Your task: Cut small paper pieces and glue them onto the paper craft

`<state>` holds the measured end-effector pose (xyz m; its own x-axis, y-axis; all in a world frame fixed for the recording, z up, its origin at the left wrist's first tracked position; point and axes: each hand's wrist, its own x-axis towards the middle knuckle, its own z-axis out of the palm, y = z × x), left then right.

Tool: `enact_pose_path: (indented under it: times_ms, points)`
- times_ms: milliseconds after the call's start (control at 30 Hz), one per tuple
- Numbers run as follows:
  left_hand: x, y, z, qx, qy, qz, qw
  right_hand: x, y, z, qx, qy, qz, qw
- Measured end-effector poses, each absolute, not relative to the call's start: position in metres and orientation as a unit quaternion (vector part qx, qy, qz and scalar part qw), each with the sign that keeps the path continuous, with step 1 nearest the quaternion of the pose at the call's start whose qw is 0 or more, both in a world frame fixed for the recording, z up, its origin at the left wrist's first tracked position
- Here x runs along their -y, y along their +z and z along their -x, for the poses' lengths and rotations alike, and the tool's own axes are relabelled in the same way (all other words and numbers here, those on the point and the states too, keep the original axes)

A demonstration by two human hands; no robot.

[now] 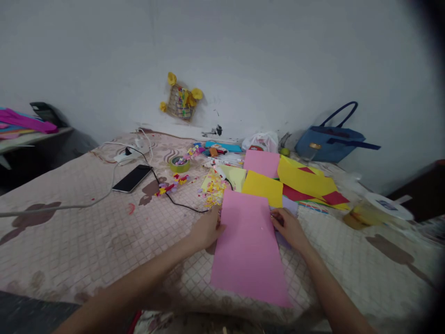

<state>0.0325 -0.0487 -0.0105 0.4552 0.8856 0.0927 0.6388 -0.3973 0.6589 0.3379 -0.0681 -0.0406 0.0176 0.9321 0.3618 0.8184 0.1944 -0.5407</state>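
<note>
A large pink sheet of paper (248,250) lies lengthwise in front of me, its near end by the table's front edge. My left hand (207,228) grips its left edge toward the far end, the fingers curled and partly out of sight. At the right edge, about level with the left, my right hand (289,228) pinches the sheet between thumb and fingers. Beneath its far right corner a purple sheet (289,205) sticks out. Just beyond it are a yellow sheet (263,186) and a smaller pink sheet (261,163).
Yellow and red paper pieces (306,178) spread back right, before a blue handbag (330,141). A lidded plastic tub (368,213) stands right. Small paper bits (213,190), a tape roll (180,163) and a black cable (184,205) lie left of centre, with a phone (132,179) farther left.
</note>
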Motion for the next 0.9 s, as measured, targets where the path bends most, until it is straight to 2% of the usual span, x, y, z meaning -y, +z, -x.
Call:
enact_pose_path:
  times_ms: [367, 600, 900]
  points:
    - [0.046, -0.018, -0.046, -0.489, 0.275, -0.782, 0.269, 0.071, -0.041, -0.337, 0.699, 0.075, 0.626, 0.338]
    - [0.027, -0.013, -0.008, -0.475, 0.349, -0.764, 0.263, 0.072, -0.043, -0.337, 0.690, 0.074, 0.632, 0.346]
    - [0.016, -0.006, 0.037, -0.490, 0.384, -0.766, 0.159, 0.096, -0.025, -0.315, 0.724, 0.065, 0.595, 0.344]
